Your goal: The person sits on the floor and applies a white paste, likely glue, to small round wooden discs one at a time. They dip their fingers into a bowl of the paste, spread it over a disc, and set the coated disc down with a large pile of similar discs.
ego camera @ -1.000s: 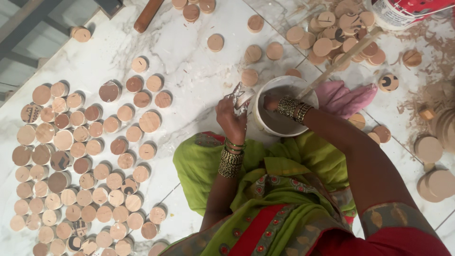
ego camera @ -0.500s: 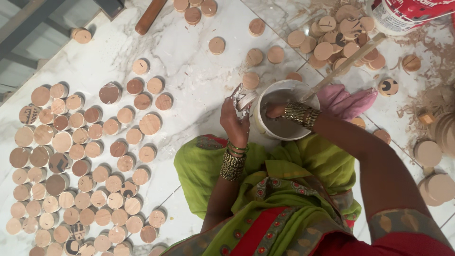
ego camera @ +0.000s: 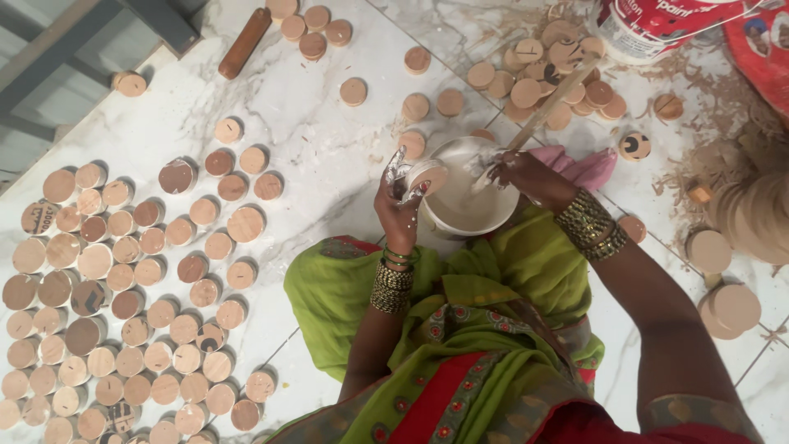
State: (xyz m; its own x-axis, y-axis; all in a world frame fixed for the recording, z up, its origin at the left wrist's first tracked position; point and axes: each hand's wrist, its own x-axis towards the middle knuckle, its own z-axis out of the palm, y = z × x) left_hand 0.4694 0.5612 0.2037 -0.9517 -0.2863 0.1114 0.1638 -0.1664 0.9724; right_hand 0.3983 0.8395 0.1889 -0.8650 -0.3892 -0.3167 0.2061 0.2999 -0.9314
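My left hand [ego camera: 400, 204], smeared with pale paint, holds a small round wooden disc [ego camera: 427, 175] at the left rim of a white bowl [ego camera: 465, 215] of pale paint. My right hand [ego camera: 526, 177] grips a wooden-handled brush [ego camera: 542, 111] whose tip dips toward the bowl near the disc. The bowl sits on the marble floor just beyond my lap, which is covered in green and red cloth [ego camera: 460, 329]. Bangles ring both wrists.
Several round wooden discs [ego camera: 123, 288] lie in rows on the floor at left. A loose heap of discs [ego camera: 559, 74] lies beyond the bowl, by a paint tub [ego camera: 657, 29]. A pink cloth [ego camera: 588, 168], larger discs [ego camera: 727, 304], a wooden roller [ego camera: 244, 43] and sawdust lie around.
My right hand came out of the bowl and now holds the brush at the disc. My left hand has shifted slightly closer over the bowl's rim.
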